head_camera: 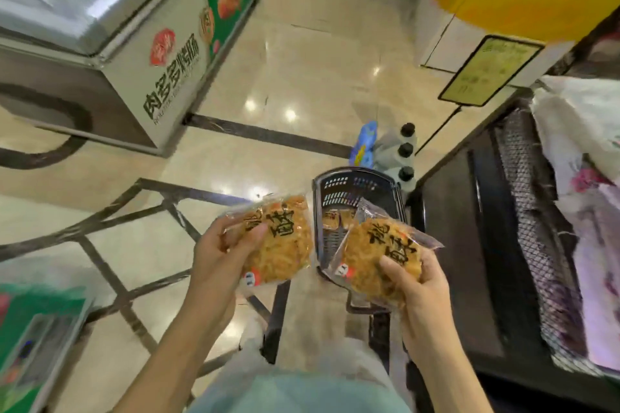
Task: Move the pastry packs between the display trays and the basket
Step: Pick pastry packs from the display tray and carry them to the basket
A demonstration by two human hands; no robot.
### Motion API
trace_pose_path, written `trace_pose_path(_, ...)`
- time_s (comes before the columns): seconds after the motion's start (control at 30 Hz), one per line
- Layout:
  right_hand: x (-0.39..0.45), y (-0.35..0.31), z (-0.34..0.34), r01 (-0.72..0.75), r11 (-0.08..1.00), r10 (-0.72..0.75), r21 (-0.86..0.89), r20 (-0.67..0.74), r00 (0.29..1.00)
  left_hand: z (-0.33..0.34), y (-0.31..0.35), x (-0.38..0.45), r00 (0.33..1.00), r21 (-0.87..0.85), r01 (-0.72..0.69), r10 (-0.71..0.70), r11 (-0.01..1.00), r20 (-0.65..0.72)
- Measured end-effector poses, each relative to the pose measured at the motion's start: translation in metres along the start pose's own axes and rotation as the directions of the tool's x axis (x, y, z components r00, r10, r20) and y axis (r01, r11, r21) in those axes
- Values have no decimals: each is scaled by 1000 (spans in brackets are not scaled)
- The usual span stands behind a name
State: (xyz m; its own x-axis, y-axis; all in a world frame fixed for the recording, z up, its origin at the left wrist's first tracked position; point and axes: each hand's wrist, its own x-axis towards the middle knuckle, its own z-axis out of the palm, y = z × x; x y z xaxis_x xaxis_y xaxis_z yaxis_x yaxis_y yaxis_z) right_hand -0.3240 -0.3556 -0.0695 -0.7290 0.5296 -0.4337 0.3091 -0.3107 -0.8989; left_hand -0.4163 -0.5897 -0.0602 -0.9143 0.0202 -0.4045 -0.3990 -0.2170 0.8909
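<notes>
Left hand (224, 253) and right hand (423, 288) each grip a pastry pack above the basket (355, 191)

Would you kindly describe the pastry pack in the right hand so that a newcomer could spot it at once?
Start at the dark plastic basket on the floor beside the black display stand. Just in front of it, the right hand grips a clear-wrapped round golden pastry pack. Unlike the left hand's pack, it overlaps the basket.

The pastry pack (278, 238) in my left hand (221, 255) and the pack (379, 255) in my right hand (419, 285) are wrapped in clear, glossy, crinkled plastic film. Below them the basket (355, 191) is dark slotted plastic. The floor (318, 77) is polished tile that mirrors the lights, and the freezer (134, 54) has smooth metal-looking sides.
</notes>
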Motion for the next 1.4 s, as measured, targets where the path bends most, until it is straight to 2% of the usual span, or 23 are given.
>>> trace_pose_path(0.1, 19, 0, 30, -51, 998, 49, -36, -38, 998, -10, 18, 48, 997, 34, 64, -66, 997, 39)
trace_pose_path(0.23, 63, 1, 44, -53, 998, 49, -25, -151, 987, 10, 22, 112, 986, 90, 115, -125, 989, 114)
trace_pose_path(0.5, 175, 19, 32, -52, 997, 66, 48, -380, 923, 129, 14, 263, 890, 338, 118, -250, 934, 380)
trace_pose_path(0.6, 207, 27, 27, -75, 991, 120, 112, -491, 863, 177, 6, 315, 810, 470, 103, -348, 876, 472)
trace_pose_path(0.8, 241, 63, 20, -167, 941, 325, 293, -656, 681, 255, -36, 388, 658, 710, 3, -536, 704, 529)
trace_pose_path(0.9, 263, 93, 18, -232, 913, 405, 335, -694, 595, 295, -81, 423, 571, 771, -90, -601, 630, 559)
trace_pose_path(1.07, 334, 177, 8, -363, 867, 491, 341, -702, 515, 343, -208, 495, 374, 844, -200, -757, 498, 536)
trace_pose_path(1.13, 374, 221, 4, -404, 850, 515, 338, -694, 503, 353, -267, 529, 317, 862, -238, -803, 448, 505)
trace_pose_path(1.23, 441, 301, -5, -458, 835, 527, 304, -681, 509, 359, -348, 578, 286, 850, -295, -808, 437, 515)
trace_pose_path(1.4, 537, 435, -32, -565, 815, 491, 130, -672, 554, 350, -456, 626, 264, 814, -368, -788, 451, 556)
